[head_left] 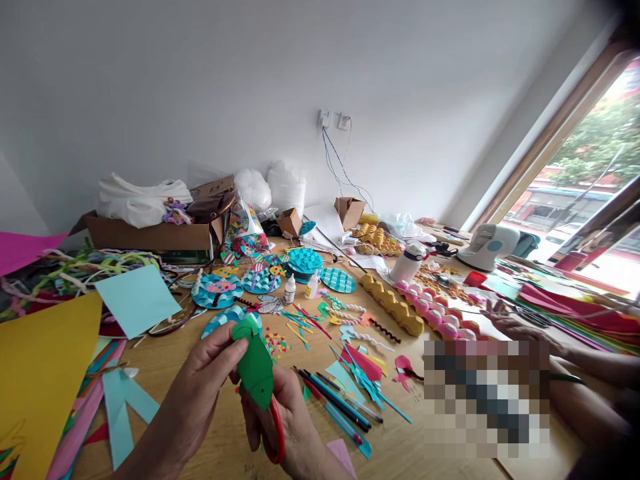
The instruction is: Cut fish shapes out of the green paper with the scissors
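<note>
A green paper fish cutout (257, 365) with a small dark eye is held up over the table. My left hand (203, 373) pinches its upper end between thumb and fingers. Just below, my right hand (295, 410) is closed around scissors with a red loop handle (278, 432). Their blades are hidden behind the fish and my fingers. Right of that hand lie several pens (340, 400) and thin blue paper strips (361, 375). Beyond my hands are blue woven-paper fish discs (217, 290) and two small glue bottles (289, 291).
Coloured paper sheets (50, 360) cover the left side. Yellow egg-carton strips (393, 305) and pink ones (435, 312) lie to the right, near a white bottle (407, 263). Another person's hand (515, 327) rests at the right. A cardboard box (150, 240) stands at the back.
</note>
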`<state>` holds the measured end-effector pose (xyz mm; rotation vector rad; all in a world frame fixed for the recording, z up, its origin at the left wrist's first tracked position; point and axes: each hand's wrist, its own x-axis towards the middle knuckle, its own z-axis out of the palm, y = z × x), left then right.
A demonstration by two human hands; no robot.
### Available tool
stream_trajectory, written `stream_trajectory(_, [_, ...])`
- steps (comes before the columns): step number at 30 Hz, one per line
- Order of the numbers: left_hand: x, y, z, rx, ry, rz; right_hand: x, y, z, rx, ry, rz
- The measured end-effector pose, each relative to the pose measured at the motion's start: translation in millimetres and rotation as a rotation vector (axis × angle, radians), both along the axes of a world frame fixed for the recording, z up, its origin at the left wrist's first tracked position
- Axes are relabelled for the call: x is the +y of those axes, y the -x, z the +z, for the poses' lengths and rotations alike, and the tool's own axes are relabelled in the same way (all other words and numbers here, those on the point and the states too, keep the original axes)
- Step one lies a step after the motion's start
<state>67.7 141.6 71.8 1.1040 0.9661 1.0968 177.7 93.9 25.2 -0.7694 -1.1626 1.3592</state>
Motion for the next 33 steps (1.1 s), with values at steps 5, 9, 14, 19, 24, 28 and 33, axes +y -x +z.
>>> stream_trajectory(5, [-0.5,-0.1,-0.7,-0.025,0.056,0.038,1.5,0.9,4.5,0.011,0.008,-0.012])
stream_trajectory(9, [-0.3,-0.7,-1.0,-0.045,0.083,0.096,2.2,1.6,1.6,-0.039,0.013,-0.026])
stream_trajectory(14, [0.3,-0.8,-2.0,-0.019,0.040,0.093,2.3,1.8,0.1,-0.069,0.025,-0.033])
stream_trajectory(19, [0.3,-0.5,-4.6,0.009,0.000,0.068,1.1,0.3,2.4,-0.088,0.021,-0.047])
stream_trajectory(24, [0.3,2.6,-9.1,0.018,-0.085,-0.006,1.3,-1.4,1.4,-0.155,0.055,-0.088])
stream_trajectory(28, [0.1,4.7,-9.2,0.025,-0.112,-0.048,1.3,-0.8,2.4,-0.169,0.080,-0.104])
stream_trajectory(33, [0.0,5.4,-5.6,0.030,-0.080,-0.067,1.1,0.5,3.3,-0.138,0.077,-0.097])
